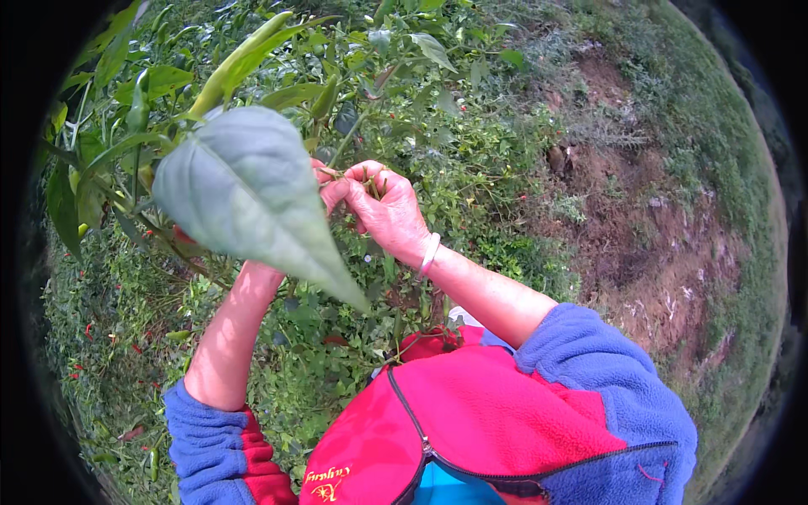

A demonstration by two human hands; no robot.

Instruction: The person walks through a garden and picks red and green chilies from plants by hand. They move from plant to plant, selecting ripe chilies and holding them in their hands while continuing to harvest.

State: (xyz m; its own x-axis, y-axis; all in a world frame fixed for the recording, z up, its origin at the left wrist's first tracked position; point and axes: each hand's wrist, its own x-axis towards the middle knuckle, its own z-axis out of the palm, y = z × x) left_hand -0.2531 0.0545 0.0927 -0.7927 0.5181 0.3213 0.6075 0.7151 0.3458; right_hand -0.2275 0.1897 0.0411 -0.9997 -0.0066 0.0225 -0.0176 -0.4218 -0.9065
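My right hand (pixel 391 205) is closed around several short green stems (pixel 374 184), whose ends stick out between the fingers. What hangs below them inside the hand is hidden. The fingertips of my left hand (pixel 334 192) meet the right thumb and forefinger beside a thin green stem. A large, near leaf (pixel 243 189) covers most of the left hand, so its grip does not show. Around both hands grows a chili pepper plant (pixel 344 142). A long pale-green chili pepper (pixel 243 60) points upward above the large leaf, and a darker green one (pixel 137 107) stands to its left.
Dense low plants with scattered red chili peppers (pixel 88 331) spread at the left. Bare brown soil (pixel 631 252) slopes along the right, with grass (pixel 726 164) beyond. A sprig with thin stems (pixel 404 350) lies against my red and blue fleece jacket (pixel 480 398).
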